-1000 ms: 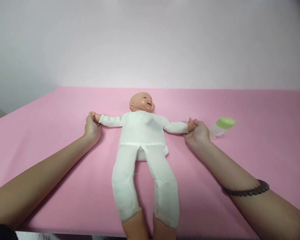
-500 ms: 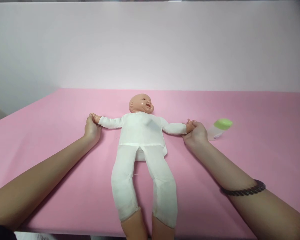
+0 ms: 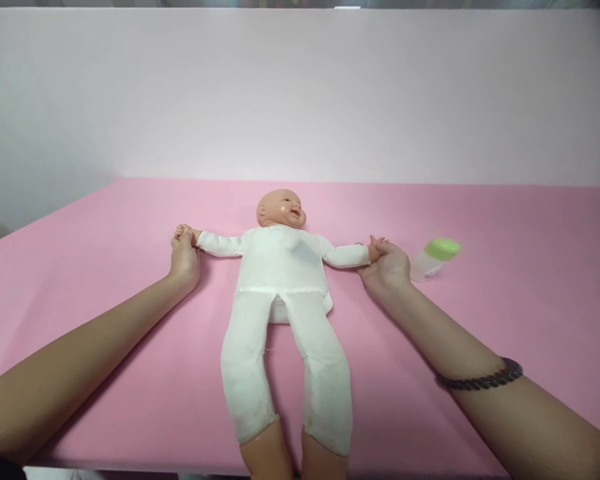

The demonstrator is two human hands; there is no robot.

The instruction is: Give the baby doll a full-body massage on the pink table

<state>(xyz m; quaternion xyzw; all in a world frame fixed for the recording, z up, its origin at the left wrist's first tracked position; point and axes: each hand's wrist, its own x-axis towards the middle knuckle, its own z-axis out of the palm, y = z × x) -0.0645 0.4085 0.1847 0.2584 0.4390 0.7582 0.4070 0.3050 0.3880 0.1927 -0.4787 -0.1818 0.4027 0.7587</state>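
Observation:
A baby doll (image 3: 280,267) in a white cloth suit lies on its back on the pink table (image 3: 80,280), arms spread wide, bare lower legs over the near edge. My left hand (image 3: 184,259) grips the doll's small hand at the left. My right hand (image 3: 387,265) grips the doll's other hand at the right. A dark bead bracelet (image 3: 480,380) circles my right forearm.
A clear baby bottle with a green cap (image 3: 434,257) lies on its side just right of my right hand. A pale wall (image 3: 300,93) rises behind the table's far edge. The table's near edge runs along the bottom of the view.
The doll and both hands hold their pose. The whole scene has slid slightly left and down as my head shifted.

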